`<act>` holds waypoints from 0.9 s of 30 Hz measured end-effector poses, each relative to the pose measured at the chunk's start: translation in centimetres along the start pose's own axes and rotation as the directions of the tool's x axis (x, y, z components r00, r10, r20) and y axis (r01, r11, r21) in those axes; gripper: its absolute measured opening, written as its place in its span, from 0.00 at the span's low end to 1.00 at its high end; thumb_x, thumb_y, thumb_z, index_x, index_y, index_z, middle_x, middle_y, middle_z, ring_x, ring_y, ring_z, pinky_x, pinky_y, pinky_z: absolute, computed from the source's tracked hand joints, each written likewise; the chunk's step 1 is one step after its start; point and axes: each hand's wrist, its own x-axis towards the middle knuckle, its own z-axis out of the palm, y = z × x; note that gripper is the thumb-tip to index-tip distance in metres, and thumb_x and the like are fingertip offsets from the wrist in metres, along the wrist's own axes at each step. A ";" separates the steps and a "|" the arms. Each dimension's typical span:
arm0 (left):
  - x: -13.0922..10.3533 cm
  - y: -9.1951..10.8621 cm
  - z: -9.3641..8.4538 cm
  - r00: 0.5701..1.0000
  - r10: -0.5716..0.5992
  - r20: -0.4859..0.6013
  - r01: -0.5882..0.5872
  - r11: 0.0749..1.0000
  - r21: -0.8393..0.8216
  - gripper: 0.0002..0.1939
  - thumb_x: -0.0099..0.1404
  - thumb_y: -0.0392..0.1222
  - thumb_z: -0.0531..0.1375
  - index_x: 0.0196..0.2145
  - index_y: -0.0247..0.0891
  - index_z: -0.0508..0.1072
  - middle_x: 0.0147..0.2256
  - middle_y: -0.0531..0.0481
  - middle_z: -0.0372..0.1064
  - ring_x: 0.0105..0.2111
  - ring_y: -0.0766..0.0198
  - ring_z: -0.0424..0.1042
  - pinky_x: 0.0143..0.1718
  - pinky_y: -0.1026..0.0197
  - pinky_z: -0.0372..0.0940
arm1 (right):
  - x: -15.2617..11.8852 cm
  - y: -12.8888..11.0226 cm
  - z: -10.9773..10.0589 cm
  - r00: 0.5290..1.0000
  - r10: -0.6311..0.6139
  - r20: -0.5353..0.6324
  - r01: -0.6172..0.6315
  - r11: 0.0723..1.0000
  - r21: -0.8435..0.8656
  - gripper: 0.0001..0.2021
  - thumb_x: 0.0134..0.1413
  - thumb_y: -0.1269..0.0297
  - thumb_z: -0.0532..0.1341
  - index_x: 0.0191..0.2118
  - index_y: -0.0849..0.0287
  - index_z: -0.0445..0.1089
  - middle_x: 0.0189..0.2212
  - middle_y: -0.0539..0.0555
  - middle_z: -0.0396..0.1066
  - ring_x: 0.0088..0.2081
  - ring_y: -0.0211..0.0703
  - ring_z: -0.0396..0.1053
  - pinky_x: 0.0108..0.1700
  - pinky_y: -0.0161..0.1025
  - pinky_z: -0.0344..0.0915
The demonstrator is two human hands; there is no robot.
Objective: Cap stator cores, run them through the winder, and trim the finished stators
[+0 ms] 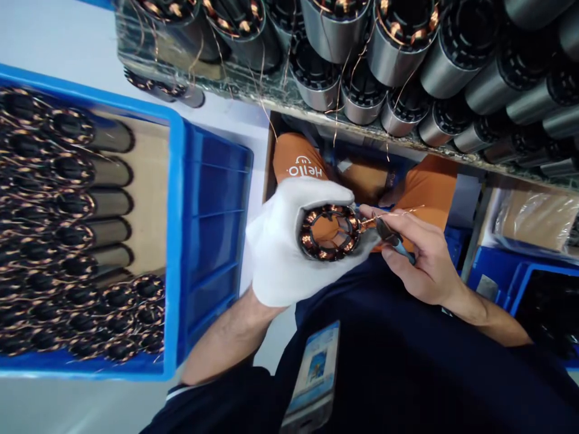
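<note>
A: How far along, then? Biggest first, placing everything by the held stator (pixel 310 238)

B: Above the held stator, a long ledge (pixel 253 90) crowded with metal cylinders (pixel 337 33), some showing copper at the mouth, others apparently without; stray wires (pixel 335 132) hanging below the edge

A: And to the left of the stator?

B: A blue bin (pixel 175 241), well stocked with copper-wound pieces (pixel 111 205), many with loose leads; impossible to tell whether finished or waiting

A: Nearer in?

B: Around the stator, the white-gloved left hand (pixel 280 235), curled firmly about it; just to the right of the stator, the bare right hand (pixel 420 253), closed on a blue-handled tool (pixel 392 236)

A: And the piece itself?

B: Well advanced, by the look of it: copper coils (pixel 350 241) already seated all round the ring. Still unsettled, apparently: one copper lead (pixel 367 223), poking out rightward from the stator past the tool; too small to say whether nipped or merely touched
</note>
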 end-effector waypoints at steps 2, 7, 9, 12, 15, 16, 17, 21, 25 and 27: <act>-0.1 0.1 0.1 1.000 -0.009 -0.003 0.009 1.000 0.008 0.33 0.54 0.47 0.84 0.54 0.43 0.79 0.46 0.50 0.84 0.43 0.59 0.86 0.48 0.59 0.80 | -0.1 0.0 0.2 1.000 -0.014 -0.018 0.015 1.000 0.021 0.24 0.74 0.68 0.66 0.72 0.50 0.76 0.69 0.56 0.80 0.61 0.51 0.84 0.64 0.47 0.80; 0.4 0.7 0.2 0.999 -0.022 0.039 0.016 0.987 0.161 0.24 0.61 0.47 0.79 0.52 0.42 0.79 0.45 0.52 0.85 0.41 0.59 0.87 0.43 0.59 0.78 | 0.1 1.1 0.1 0.995 0.072 -0.065 -0.072 0.997 0.010 0.23 0.70 0.72 0.66 0.66 0.52 0.82 0.63 0.54 0.84 0.61 0.50 0.85 0.66 0.43 0.79; 0.6 0.3 0.3 0.992 -0.084 0.098 0.053 0.956 0.287 0.21 0.64 0.49 0.78 0.51 0.42 0.80 0.42 0.52 0.86 0.37 0.56 0.87 0.37 0.57 0.76 | 0.4 2.6 -0.2 0.979 0.190 -0.072 -0.191 0.982 -0.005 0.18 0.71 0.69 0.67 0.61 0.52 0.85 0.58 0.53 0.87 0.59 0.51 0.86 0.66 0.45 0.79; 0.8 -1.1 0.7 0.963 -0.174 0.208 0.100 0.940 0.326 0.19 0.67 0.51 0.75 0.51 0.43 0.79 0.41 0.51 0.86 0.37 0.54 0.87 0.37 0.54 0.76 | 0.9 5.2 -0.6 0.914 0.405 0.030 -0.405 0.908 0.106 0.15 0.71 0.58 0.69 0.58 0.54 0.86 0.42 0.51 0.87 0.41 0.46 0.85 0.48 0.42 0.82; 0.8 -2.6 1.7 0.934 -0.050 0.354 -0.010 0.986 0.165 0.18 0.70 0.51 0.73 0.52 0.43 0.77 0.46 0.47 0.86 0.45 0.51 0.87 0.50 0.50 0.79 | 1.3 6.6 -0.4 0.810 0.518 0.273 -0.585 0.690 0.427 0.25 0.68 0.40 0.71 0.55 0.57 0.83 0.29 0.47 0.77 0.22 0.36 0.67 0.24 0.35 0.68; 0.7 -2.9 2.0 0.913 0.021 0.408 -0.064 0.994 0.091 0.18 0.70 0.51 0.73 0.52 0.42 0.77 0.47 0.46 0.86 0.48 0.50 0.86 0.56 0.47 0.79 | 1.3 6.7 -0.2 0.782 0.516 0.351 -0.621 0.593 0.512 0.27 0.64 0.36 0.73 0.52 0.57 0.82 0.29 0.46 0.75 0.21 0.35 0.65 0.23 0.34 0.67; 0.7 -2.9 2.2 0.884 0.085 0.459 -0.107 0.994 0.022 0.18 0.70 0.51 0.73 0.51 0.42 0.78 0.46 0.46 0.86 0.49 0.48 0.86 0.61 0.43 0.77 | 1.4 6.7 0.0 0.765 0.498 0.409 -0.641 0.519 0.566 0.28 0.61 0.34 0.74 0.48 0.57 0.81 0.29 0.46 0.74 0.22 0.36 0.66 0.22 0.35 0.68; 0.4 -0.3 0.7 0.830 0.040 0.556 -0.055 0.998 0.011 0.22 0.66 0.45 0.76 0.55 0.46 0.77 0.57 0.44 0.83 0.61 0.42 0.80 0.72 0.33 0.69 | 1.2 6.6 0.2 0.780 0.475 0.408 -0.621 0.500 0.604 0.28 0.52 0.40 0.82 0.43 0.56 0.75 0.29 0.45 0.72 0.25 0.36 0.68 0.24 0.34 0.70; -0.5 2.2 -3.0 0.915 -0.245 0.320 0.225 0.969 0.097 0.34 0.57 0.50 0.80 0.60 0.52 0.78 0.65 0.42 0.76 0.65 0.32 0.76 0.69 0.29 0.72 | 0.3 7.1 -0.9 0.893 0.423 0.155 -0.440 0.747 0.499 0.35 0.45 0.50 0.87 0.55 0.52 0.74 0.27 0.40 0.69 0.22 0.33 0.61 0.26 0.33 0.65; -0.7 1.7 -3.3 0.850 -0.375 0.371 0.412 0.911 -0.022 0.30 0.58 0.45 0.76 0.58 0.50 0.80 0.57 0.44 0.81 0.59 0.37 0.82 0.63 0.35 0.78 | 0.0 7.0 -1.3 0.946 0.310 0.090 -0.318 0.848 0.424 0.36 0.44 0.49 0.88 0.55 0.51 0.75 0.30 0.43 0.75 0.24 0.34 0.63 0.31 0.36 0.70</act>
